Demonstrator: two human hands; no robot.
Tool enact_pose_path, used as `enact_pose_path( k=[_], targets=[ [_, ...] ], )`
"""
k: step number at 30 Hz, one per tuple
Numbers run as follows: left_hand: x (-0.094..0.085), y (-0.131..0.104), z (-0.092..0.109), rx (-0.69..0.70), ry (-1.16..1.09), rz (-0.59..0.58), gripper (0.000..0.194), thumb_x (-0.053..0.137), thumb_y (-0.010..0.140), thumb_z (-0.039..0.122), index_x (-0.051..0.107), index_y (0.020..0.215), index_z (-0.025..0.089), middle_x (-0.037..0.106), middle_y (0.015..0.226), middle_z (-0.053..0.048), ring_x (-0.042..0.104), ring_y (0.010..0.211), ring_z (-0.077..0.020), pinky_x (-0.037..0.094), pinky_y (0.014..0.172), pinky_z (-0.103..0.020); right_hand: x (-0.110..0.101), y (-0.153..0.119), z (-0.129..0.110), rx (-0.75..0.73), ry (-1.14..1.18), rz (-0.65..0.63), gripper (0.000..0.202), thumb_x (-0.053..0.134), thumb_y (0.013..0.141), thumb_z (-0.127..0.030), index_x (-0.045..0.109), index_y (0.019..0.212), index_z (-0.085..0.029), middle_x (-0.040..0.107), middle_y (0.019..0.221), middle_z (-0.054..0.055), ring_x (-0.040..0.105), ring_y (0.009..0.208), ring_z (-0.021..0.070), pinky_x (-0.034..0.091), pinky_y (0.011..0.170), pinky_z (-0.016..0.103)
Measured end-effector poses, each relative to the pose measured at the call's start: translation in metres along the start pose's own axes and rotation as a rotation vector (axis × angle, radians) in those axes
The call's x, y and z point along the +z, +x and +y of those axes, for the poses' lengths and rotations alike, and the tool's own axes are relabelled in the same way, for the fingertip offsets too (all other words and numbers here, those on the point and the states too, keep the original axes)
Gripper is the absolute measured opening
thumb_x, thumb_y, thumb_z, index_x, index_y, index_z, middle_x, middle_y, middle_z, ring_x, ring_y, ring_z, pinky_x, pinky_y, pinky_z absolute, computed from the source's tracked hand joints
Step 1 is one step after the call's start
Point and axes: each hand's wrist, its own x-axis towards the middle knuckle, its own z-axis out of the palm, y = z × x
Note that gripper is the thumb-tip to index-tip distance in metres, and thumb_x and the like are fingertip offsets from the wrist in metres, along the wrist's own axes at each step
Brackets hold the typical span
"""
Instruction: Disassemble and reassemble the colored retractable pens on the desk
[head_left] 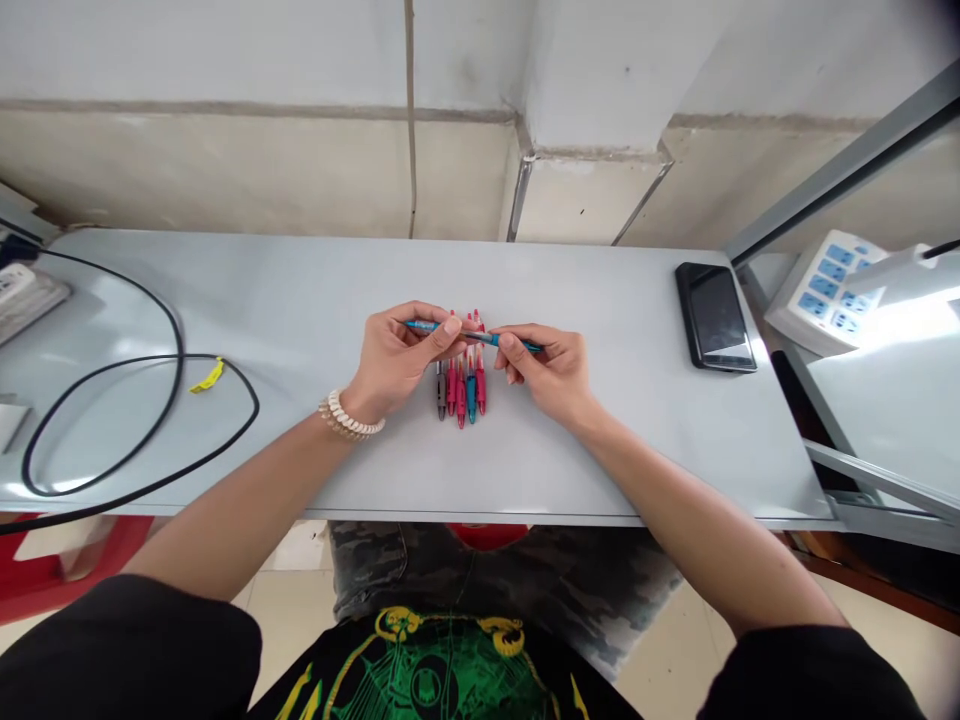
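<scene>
— What have your hands got?
— Your left hand (394, 355) and right hand (547, 368) pinch a slim blue plastic pen (474, 336) by its ends, above red, blue and grey pens (460, 390) on the grey tabletop (300, 300).
— Handling?
— Light, stiff, likely slick — grip near the ends. Smooth surface; black phone (715, 317) and black cable (142, 400) lie well apart.

My fingers (450, 328) cover parts of the blue pen (480, 336), and my hands hide the upper ends of the pens (460, 390) below. The cable (112, 470) and power strip (829, 290) are cut off at the edges.
</scene>
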Motion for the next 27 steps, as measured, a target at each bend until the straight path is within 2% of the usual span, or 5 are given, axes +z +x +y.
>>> enact_pose_path(
  k=[6, 11, 17, 22, 27],
  targets=[
    [0.0043, -0.0032, 0.0012, -0.022, 0.07, 0.119, 0.042, 0.098, 0.078, 0.049, 0.078, 0.088, 0.014, 0.086, 0.094, -0.012, 0.085, 0.081, -0.0221, 0.072, 0.072, -0.026, -0.001, 0.0002, 0.0029, -0.02, -0.02, -0.019, 0.038, 0.081, 0.093, -0.059, 0.089, 0.103, -0.023, 0.073, 0.073, 0.0, 0.057, 0.055, 0.0093, 0.051, 0.053, 0.027],
    [0.0084, -0.0035, -0.002, -0.049, 0.072, 0.166, 0.048, 0.097, 0.077, 0.056, 0.075, 0.087, 0.015, 0.085, 0.089, -0.012, 0.085, 0.08, -0.0236, 0.072, 0.072, -0.027, -0.0024, 0.0014, 0.0088, -0.155, -0.123, -0.007, 0.024, 0.08, 0.097, -0.05, 0.09, 0.107, -0.031, 0.075, 0.076, -0.001, 0.063, 0.061, 0.0122, 0.056, 0.06, 0.031],
    [0.007, -0.0003, -0.0033, -0.068, 0.055, 0.166, 0.05, 0.099, 0.074, 0.057, 0.073, 0.088, 0.016, 0.086, 0.094, -0.012, 0.086, 0.086, -0.023, 0.073, 0.08, -0.028, -0.0006, 0.0022, 0.0038, -0.154, -0.129, 0.035, 0.027, 0.085, 0.092, -0.053, 0.088, 0.109, -0.032, 0.084, 0.099, 0.004, 0.076, 0.086, 0.0181, 0.064, 0.073, 0.033],
    [0.0056, 0.0016, -0.0001, -0.068, 0.076, 0.168, 0.052, 0.099, 0.072, 0.058, 0.073, 0.088, 0.016, 0.085, 0.094, -0.012, 0.086, 0.087, -0.023, 0.072, 0.079, -0.028, -0.0011, 0.0025, 0.0024, -0.097, -0.101, 0.076, 0.031, 0.082, 0.094, -0.055, 0.088, 0.104, -0.027, 0.082, 0.088, 0.003, 0.072, 0.072, 0.0151, 0.063, 0.068, 0.033],
    [0.0032, 0.0029, 0.0, -0.059, 0.072, 0.164, 0.051, 0.099, 0.073, 0.057, 0.073, 0.088, 0.016, 0.086, 0.094, -0.012, 0.085, 0.084, -0.0219, 0.072, 0.077, -0.028, -0.0007, 0.003, 0.0025, -0.228, -0.079, 0.077, 0.023, 0.09, 0.089, -0.05, 0.088, 0.101, -0.031, 0.083, 0.102, 0.004, 0.077, 0.098, 0.0194, 0.067, 0.085, 0.037]
  ],
)
